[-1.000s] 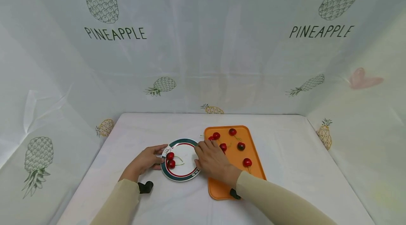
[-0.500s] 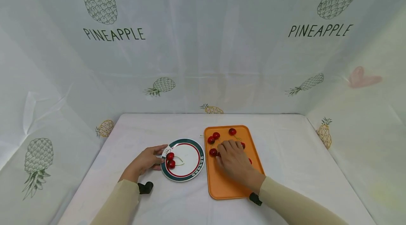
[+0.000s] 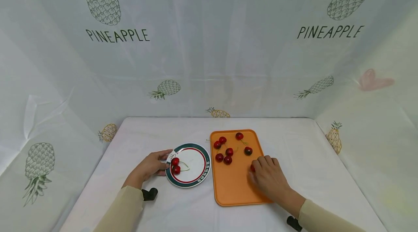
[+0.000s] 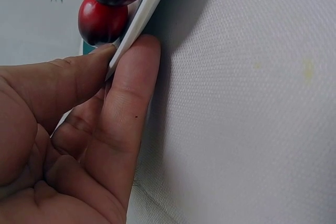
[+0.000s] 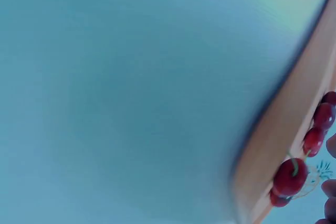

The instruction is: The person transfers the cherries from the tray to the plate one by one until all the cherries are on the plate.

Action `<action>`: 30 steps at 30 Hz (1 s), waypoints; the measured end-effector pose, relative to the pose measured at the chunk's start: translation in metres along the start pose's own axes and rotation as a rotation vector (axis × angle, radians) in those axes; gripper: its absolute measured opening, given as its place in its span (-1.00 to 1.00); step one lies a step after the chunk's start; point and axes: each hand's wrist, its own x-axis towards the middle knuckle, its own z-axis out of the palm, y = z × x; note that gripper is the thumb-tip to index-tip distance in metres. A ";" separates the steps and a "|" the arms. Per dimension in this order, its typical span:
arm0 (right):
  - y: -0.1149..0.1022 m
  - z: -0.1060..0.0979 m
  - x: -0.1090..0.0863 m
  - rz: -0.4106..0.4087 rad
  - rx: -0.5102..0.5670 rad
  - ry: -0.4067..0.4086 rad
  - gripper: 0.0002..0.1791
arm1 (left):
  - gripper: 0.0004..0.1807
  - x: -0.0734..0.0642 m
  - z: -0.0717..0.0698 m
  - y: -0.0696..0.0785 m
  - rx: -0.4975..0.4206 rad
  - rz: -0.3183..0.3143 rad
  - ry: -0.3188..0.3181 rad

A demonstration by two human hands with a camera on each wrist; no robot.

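Observation:
My left hand (image 3: 148, 166) grips the left rim of a white plate (image 3: 197, 161) with a green band. In the left wrist view the thumb is on top and the fingers (image 4: 128, 87) are under the rim. Two red cherries (image 3: 175, 169) with joined stems lie on the plate's left side. My right hand (image 3: 271, 175) is over the right side of an orange tray (image 3: 232, 188), its fingertips at a red cherry (image 3: 253, 168) they partly cover. At the right wrist view's edge its fingers (image 5: 329, 188) show only in part, with a gap between them.
Several more cherries (image 3: 227, 160) lie on the upper half of the tray, some with stems. Plate and tray stand close side by side on a white tablecloth (image 3: 156, 214). Behind them hangs a curtain (image 3: 209, 43) with printed pineapples.
My right hand has moved from the plate's right edge across the tray to its right side, uncovering the cherries it passed over. The left hand and plate have stayed in place.

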 end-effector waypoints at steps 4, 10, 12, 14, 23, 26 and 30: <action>0.006 -0.003 -0.014 0.002 0.000 0.013 -0.62 | -0.25 0.000 -0.001 0.000 0.003 -0.006 0.004; 0.008 -0.004 -0.024 0.004 -0.003 -0.007 -0.60 | -0.24 0.003 -0.002 -0.003 -0.048 0.006 -0.009; 0.009 -0.003 -0.026 0.006 -0.012 -0.017 -0.59 | -0.25 0.003 -0.002 -0.004 -0.057 0.006 -0.006; 0.009 -0.002 -0.028 0.005 -0.018 -0.018 -0.60 | -0.24 0.003 -0.002 -0.005 -0.046 0.011 -0.005; 0.014 0.000 -0.027 -0.034 -0.025 0.055 -0.66 | -0.24 0.001 -0.001 -0.004 -0.037 0.013 -0.002; 0.015 0.001 -0.026 -0.036 -0.033 0.051 -0.68 | -0.24 0.001 0.000 -0.003 -0.039 0.014 -0.004; 0.016 0.001 -0.026 -0.039 -0.029 0.062 -0.68 | -0.24 0.002 0.001 -0.002 -0.052 0.006 -0.002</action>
